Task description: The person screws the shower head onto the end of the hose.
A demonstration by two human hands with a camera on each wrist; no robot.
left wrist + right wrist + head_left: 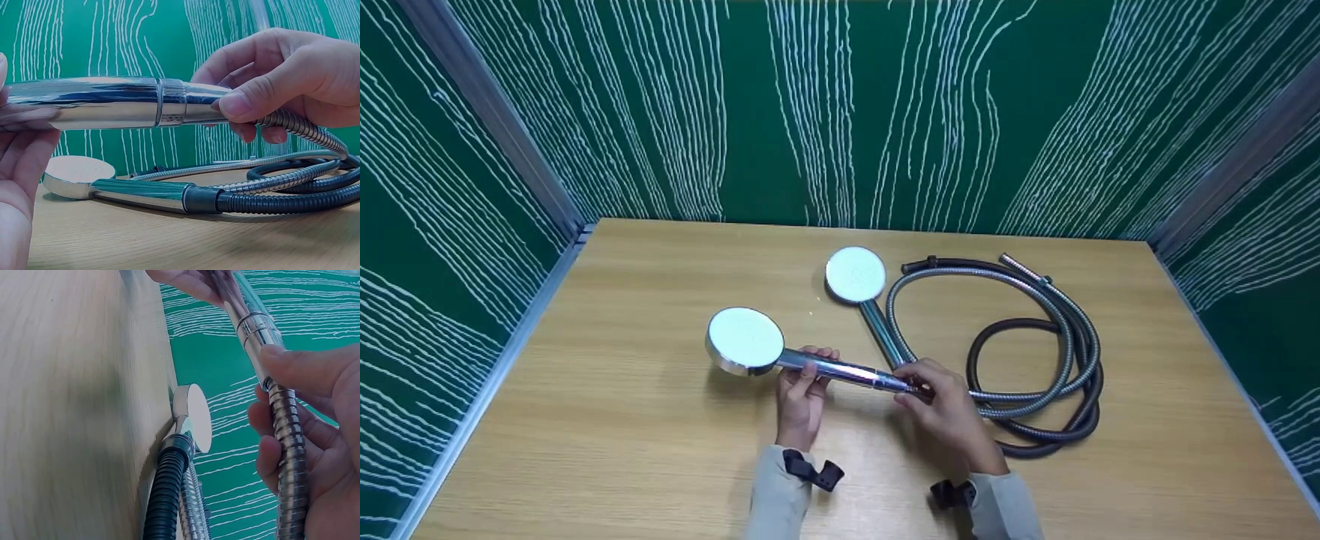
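A chrome shower head (746, 339) with a white round face is held above the table, its handle slanting down to the right. My left hand (802, 397) grips the handle (107, 104) near its middle. With thumb and fingers my right hand (941, 405) pinches the metal hose end (205, 103), which meets the handle's lower end at a ribbed ring (172, 102). From there the silver metal hose (289, 455) runs past my right palm. A second shower head (856, 276) lies on the table behind, joined to a black hose (169, 495).
Loops of silver hose (1080, 315) and black hose (1099, 405) lie coiled on the right of the wooden table (585, 390). Green walls (750, 112) with white wavy lines stand at the back and sides. Loose hose ends (1012, 261) rest near the back edge.
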